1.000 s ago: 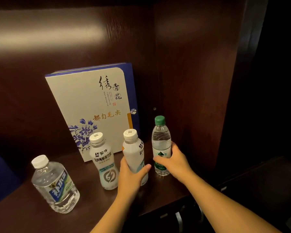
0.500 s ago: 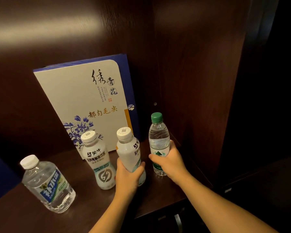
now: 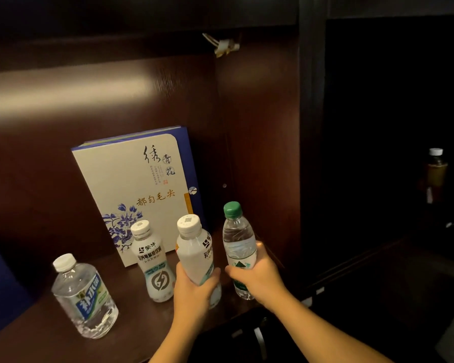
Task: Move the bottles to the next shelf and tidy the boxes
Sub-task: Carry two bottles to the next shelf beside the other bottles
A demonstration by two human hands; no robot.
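1. The left hand (image 3: 194,289) has its fingers curled round the lower body of a white drink bottle (image 3: 194,252), which tilts a little to the left; whether its base touches the shelf (image 3: 37,344) I cannot tell, since the hand hides it.
2. The right hand (image 3: 257,279) grips a clear water bottle with a green cap (image 3: 237,247) around its label, thumb in front; the bottle stands near the right wall of the compartment, and its base looks at or just above the shelf.
3. Two more bottles stand untouched on the same shelf: a second white drink bottle (image 3: 152,265) just left of the held one, and a squat water bottle with a white cap (image 3: 84,297) well apart at the left.
4. A flat white and blue box (image 3: 136,195) leans upright against the back wall behind the bottles.
5. Handling, as I judge it: all the bottles look full and capped, so each has some weight but is stiff enough to squeeze firmly. The smooth plastic may slip, so a mid-body grip at or below the label suits best, as both hands have now.
6. The squat bottle is wide; it will likely need a fuller wrap of the fingers or a hold near its neck.
7. The compartment to the right is dark; another bottle (image 3: 436,174) shows there dimly.
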